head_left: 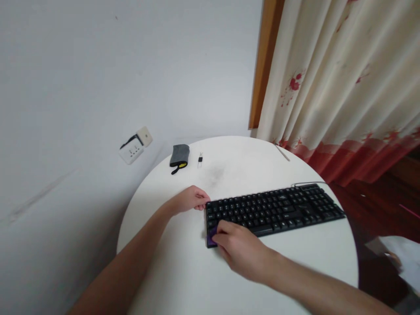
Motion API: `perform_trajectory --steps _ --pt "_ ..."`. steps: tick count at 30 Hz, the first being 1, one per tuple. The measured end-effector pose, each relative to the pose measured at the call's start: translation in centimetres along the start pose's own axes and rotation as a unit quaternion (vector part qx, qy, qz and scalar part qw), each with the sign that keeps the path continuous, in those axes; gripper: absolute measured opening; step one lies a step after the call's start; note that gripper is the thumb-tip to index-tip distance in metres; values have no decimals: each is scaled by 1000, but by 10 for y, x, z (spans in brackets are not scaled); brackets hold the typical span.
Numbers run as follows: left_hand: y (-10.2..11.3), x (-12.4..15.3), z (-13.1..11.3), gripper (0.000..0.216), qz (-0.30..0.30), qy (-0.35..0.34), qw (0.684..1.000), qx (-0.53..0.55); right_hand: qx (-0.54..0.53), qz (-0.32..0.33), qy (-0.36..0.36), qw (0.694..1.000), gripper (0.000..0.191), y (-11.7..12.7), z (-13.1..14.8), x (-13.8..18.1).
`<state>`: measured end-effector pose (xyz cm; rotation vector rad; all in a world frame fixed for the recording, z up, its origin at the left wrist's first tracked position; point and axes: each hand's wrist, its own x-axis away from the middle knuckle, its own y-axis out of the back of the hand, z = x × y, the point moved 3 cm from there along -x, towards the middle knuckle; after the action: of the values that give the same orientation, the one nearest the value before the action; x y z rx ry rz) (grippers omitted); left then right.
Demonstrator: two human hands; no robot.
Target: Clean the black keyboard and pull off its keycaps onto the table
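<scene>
A black keyboard (262, 212) lies slightly slanted on the round white table (243, 153). At its upper left corner is my left hand (192, 199), fingers curled together and gripping the edge; the fingertips are partly hidden. My right hand (238, 245) is closed on a small purple cloth (212, 236), pressed against the keyboard's lower left keys. Most of the cloth is covered by my fingers, so its full shape is hidden.
A grey folded pouch (180, 155) with a black loop and a black binder clip (200, 160) lie at the back left. A thin stick-like item (282, 153) rests near the back right edge. Wall and socket (131, 150) border the left; a curtain (328, 87) hangs right.
</scene>
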<state>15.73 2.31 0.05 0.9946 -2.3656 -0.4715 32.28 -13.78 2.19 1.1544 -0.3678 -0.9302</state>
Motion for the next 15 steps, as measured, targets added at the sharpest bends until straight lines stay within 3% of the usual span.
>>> perform_trajectory --steps 3,7,10,13,15 --pt "0 0 0 31 -2 -4 1000 -13 -49 -33 -12 998 23 14 -9 1" --pt "1 0 0 29 6 -8 1000 -26 -2 -128 -166 978 24 40 -61 3" --pt "1 1 -1 29 0 7 1000 -25 50 -154 -251 954 26 47 -90 6" --pt "1 1 -5 28 -2 15 1000 -24 68 -128 -259 955 27 41 -89 6" --pt "1 2 -6 27 -2 16 1000 -24 57 -103 -225 967 28 32 -74 4"
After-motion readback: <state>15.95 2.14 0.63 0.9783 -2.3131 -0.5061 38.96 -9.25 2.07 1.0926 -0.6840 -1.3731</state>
